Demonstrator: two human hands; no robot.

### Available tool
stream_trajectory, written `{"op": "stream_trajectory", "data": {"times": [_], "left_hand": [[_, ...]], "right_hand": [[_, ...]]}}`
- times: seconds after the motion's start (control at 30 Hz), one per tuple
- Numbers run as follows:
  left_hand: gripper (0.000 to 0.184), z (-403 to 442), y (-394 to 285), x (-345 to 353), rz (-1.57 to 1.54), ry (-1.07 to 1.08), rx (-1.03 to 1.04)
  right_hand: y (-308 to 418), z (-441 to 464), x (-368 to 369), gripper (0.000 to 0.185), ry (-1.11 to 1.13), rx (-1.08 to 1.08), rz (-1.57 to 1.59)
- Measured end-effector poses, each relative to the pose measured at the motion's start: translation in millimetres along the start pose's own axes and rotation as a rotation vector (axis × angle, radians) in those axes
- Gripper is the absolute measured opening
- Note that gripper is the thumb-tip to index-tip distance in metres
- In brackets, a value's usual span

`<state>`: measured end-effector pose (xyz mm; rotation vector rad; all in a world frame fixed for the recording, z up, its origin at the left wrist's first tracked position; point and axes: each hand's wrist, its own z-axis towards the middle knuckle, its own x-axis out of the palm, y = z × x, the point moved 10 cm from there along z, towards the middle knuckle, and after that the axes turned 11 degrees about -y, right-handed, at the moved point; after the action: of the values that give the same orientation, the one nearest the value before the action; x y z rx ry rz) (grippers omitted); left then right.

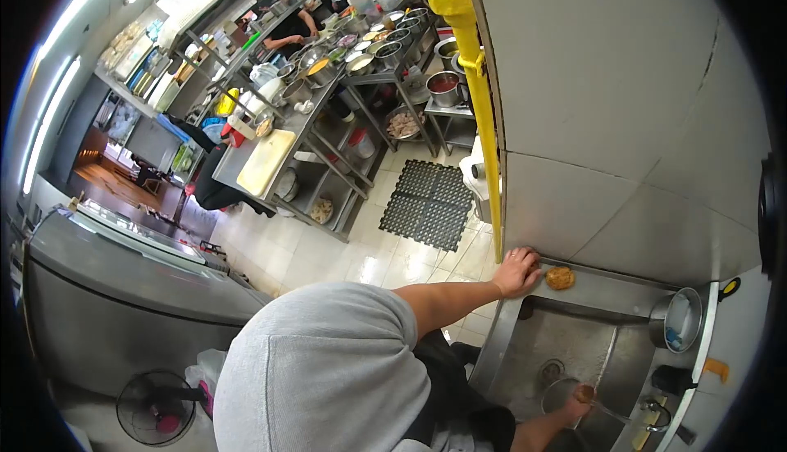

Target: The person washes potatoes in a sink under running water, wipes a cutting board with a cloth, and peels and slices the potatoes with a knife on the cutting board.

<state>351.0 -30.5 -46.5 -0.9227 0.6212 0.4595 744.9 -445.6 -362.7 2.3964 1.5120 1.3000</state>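
My left hand (518,272) lies on the rim of the steel sink (500,333), fingers laid over the edge and holding nothing. Just beside it on the ledge sits a golden-brown clump (560,277) that looks like a scouring pad. Down in the basin, my right hand (576,403) is closed at the edge of a round, thin-rimmed bowl-like vessel (557,398), close to the drain (551,371). The vessel's exact kind is hard to make out. A curved tap (656,416) stands at the sink's far side, its spout reaching toward that hand.
A metal pot (677,319) with something blue inside stands on the sink's right ledge. A yellow pipe (484,116) runs along the wall edge. Behind are a black floor mat (426,204), steel tables with pots, a cutting board (266,162) and co-workers. A fan (156,407) is at lower left.
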Motion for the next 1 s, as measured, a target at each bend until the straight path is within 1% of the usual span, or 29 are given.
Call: {"op": "stream_trajectory", "data": {"times": [0.03, 0.1, 0.13, 0.2, 0.23, 0.27, 0.3, 0.37, 0.4, 0.43, 0.47, 0.5, 0.53, 0.57, 0.6, 0.63, 0.67, 0.7, 0.73, 0.77, 0.8, 0.83, 0.87, 0.9, 0.93, 0.97, 1.0], "left_hand": [[0.037, 2, -3, -3, -0.006, -0.001, 0.011], [0.035, 4, -7, -14, 0.003, -0.074, -0.003], [0.035, 5, -13, -20, -0.003, -0.074, 0.008], [0.035, 8, -37, -31, 0.017, -0.115, 0.105], [0.035, 9, -48, -30, 0.013, -0.114, 0.115], [0.033, 5, -69, -28, -0.08, -0.079, 0.213], [0.032, -3, -90, -24, -0.174, -0.042, 0.311], [0.028, -32, -124, 15, -0.404, 0.234, 0.343], [0.024, -52, -150, 31, -0.455, 0.325, 0.435], [0.03, -71, -178, 44, -0.521, 0.435, 0.503], [0.03, -80, -197, 58, -0.539, 0.452, 0.507], [0.031, -95, -217, 80, -0.61, 0.544, 0.466], [0.033, -121, -240, 104, -0.696, 0.664, 0.425], [0.037, -132, -264, 122, -0.784, 0.653, 0.48], [0.041, -138, -287, 137, -0.897, 0.658, 0.524], [0.048, -151, -303, 168, -0.821, 0.824, 0.415], [0.05, -160, -323, 184, -0.733, 0.897, 0.419], [0.048, -183, -315, 213, -0.786, 0.97, 0.116], [0.052, -220, -311, 259, -0.758, 0.79, 0.309], [0.058, -227, -309, 266, -0.531, 0.824, 0.246], [0.064, -225, -308, 280, -0.391, 0.912, 0.069], [0.053, -204, -318, 262, -0.44, 0.752, 0.048], [0.043, -197, -312, 282, -0.557, 0.628, -0.034], [0.036, -188, -315, 288, -0.565, 0.674, -0.112], [0.032, -179, -318, 292, -0.563, 0.716, -0.191], [0.033, -176, -315, 305, -0.433, 0.74, -0.176], [0.035, -171, -314, 320, -0.304, 0.75, -0.158]], "right_hand": [[-1, -2, 14, 0.03, 0.003, -0.008, 0.009], [-18, 1, 25, 0.031, -0.244, 0.127, 0.053], [-19, -1, 29, 0.031, -0.24, 0.12, 0.063], [-25, -12, 71, 0.038, 0.105, 0.114, -0.009], [-27, -24, 83, 0.038, 0.106, 0.107, 0.0], [-30, -51, 112, 0.039, 0.153, 0.12, 0.045], [-29, -72, 132, 0.041, 0.198, 0.132, 0.09], [-26, -66, 118, 0.043, 0.154, 0.123, 0.143], [-24, -65, 111, 0.046, 0.112, 0.117, 0.189], [-21, -60, 100, 0.046, 0.101, 0.102, 0.195], [-11, -47, 91, 0.048, 0.195, -0.011, 0.118], [-1, -35, 74, 0.049, 0.275, -0.13, 0.04], [-11, -1, 44, 0.05, 0.302, -0.119, -0.092], [-1, 14, -6, 0.05, 0.295, -0.118, -0.225], [-8, -9, 12, 0.048, 0.144, -0.177, -0.265], [-11, -39, 31, 0.047, 0.01, -0.264, -0.328], [-8, -61, 47, 0.046, -0.107, -0.345, -0.406], [-1, -78, 57, 0.047, -0.219, -0.417, -0.503], [9, -90, 65, 0.047, -0.319, -0.481, -0.599], [18, -90, 74, 0.049, -0.41, -0.538, -0.707], [31, -92, 76, 0.051, -0.5, -0.582, -0.807], [42, -89, 76, 0.054, -0.575, -0.611, -0.887], [52, -87, 63, 0.057, -0.639, -0.633, -0.933], [55, -81, 56, 0.061, -0.665, -0.641, -0.921], [52, -78, 50, 0.06, -0.539, -0.774, -0.651], [49, -93, 46, 0.06, -0.573, -0.77, -0.642], [60, -116, 68, 0.052, -0.611, -0.862, -0.923]]}}
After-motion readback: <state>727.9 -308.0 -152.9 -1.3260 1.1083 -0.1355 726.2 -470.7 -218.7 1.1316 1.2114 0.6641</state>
